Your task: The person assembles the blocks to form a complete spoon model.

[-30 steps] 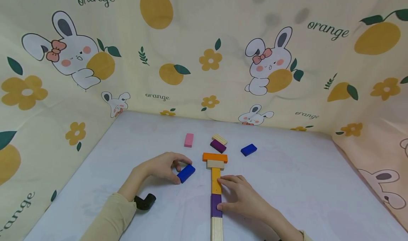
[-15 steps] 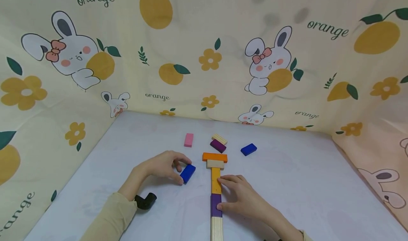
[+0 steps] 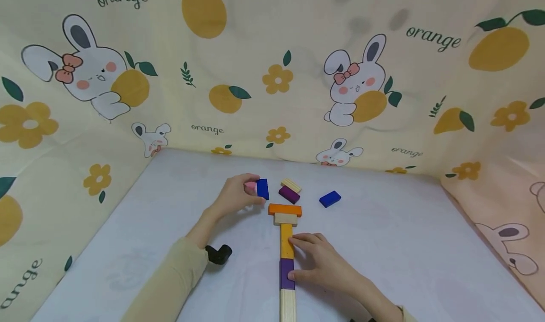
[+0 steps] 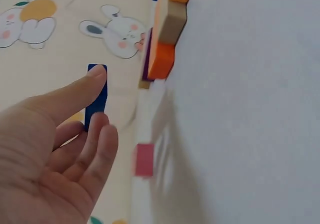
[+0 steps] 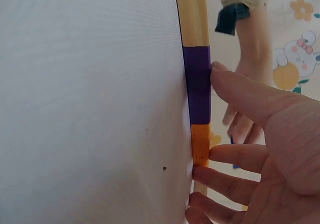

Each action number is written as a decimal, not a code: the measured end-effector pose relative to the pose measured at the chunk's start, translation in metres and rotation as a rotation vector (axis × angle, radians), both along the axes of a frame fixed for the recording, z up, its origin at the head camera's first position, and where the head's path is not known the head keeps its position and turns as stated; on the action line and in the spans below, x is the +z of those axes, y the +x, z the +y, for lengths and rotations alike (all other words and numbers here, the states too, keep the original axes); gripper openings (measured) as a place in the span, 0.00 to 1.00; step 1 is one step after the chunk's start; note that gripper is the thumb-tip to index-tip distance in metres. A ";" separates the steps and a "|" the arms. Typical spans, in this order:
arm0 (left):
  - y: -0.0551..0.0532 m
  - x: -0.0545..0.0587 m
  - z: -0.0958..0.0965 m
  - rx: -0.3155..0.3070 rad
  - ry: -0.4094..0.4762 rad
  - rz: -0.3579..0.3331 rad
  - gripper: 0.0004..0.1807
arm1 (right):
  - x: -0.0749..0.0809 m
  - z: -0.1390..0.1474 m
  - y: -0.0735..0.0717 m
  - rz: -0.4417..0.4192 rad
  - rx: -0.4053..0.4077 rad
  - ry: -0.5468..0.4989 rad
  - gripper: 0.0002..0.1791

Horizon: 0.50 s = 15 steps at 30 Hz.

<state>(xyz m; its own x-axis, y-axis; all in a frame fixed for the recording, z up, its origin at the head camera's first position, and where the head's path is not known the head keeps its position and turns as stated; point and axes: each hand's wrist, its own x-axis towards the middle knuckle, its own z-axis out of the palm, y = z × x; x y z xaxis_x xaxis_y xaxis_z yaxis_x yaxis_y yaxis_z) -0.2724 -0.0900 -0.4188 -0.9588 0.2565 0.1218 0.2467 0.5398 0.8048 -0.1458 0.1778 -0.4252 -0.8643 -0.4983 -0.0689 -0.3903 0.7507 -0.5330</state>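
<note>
My left hand (image 3: 236, 194) pinches a blue block (image 3: 263, 189) between thumb and fingertips. In the left wrist view this block (image 4: 97, 97) hangs up off the table, partly covered by the fingers. A pink block (image 3: 250, 186) shows behind it, partly hidden by the hand. Along the middle runs a straight row of blocks: orange (image 3: 285, 210) laid crosswise, beige (image 3: 285, 219), yellow-orange (image 3: 286, 240), purple (image 3: 287, 274) and pale wood (image 3: 288, 305). My right hand (image 3: 329, 265) rests at the row's right side, thumb by the purple block, fingertips touching the yellow-orange one.
Past the row's far end lie a dark purple block (image 3: 289, 194) and a pale ridged block (image 3: 291, 185), close together. A second blue block (image 3: 330, 199) lies to their right. Printed fabric (image 3: 255, 114) rises behind the white tabletop (image 3: 404, 237).
The left hand has carried the blue block forward, away from me, after turning it in the fingers; it now overlaps the pink block. The right hand stays at the row.
</note>
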 end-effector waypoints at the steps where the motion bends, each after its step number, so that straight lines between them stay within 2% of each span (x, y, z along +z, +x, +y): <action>1: -0.003 -0.002 0.004 0.012 -0.005 0.004 0.37 | 0.000 0.000 0.000 0.001 0.002 -0.001 0.44; 7: -0.017 -0.010 0.020 0.032 -0.060 -0.025 0.36 | -0.001 0.000 -0.002 -0.007 0.006 -0.001 0.44; 15: -0.025 -0.012 0.026 0.002 -0.113 -0.079 0.35 | -0.001 0.000 -0.002 -0.009 0.002 0.013 0.44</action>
<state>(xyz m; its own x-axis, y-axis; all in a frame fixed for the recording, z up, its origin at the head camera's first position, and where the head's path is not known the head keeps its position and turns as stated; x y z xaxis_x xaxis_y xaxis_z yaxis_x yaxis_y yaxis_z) -0.2975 -0.0641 -0.4306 -0.9648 0.2626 0.0166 0.1840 0.6282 0.7560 -0.1473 0.1773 -0.4267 -0.8628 -0.4987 -0.0830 -0.3869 0.7570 -0.5266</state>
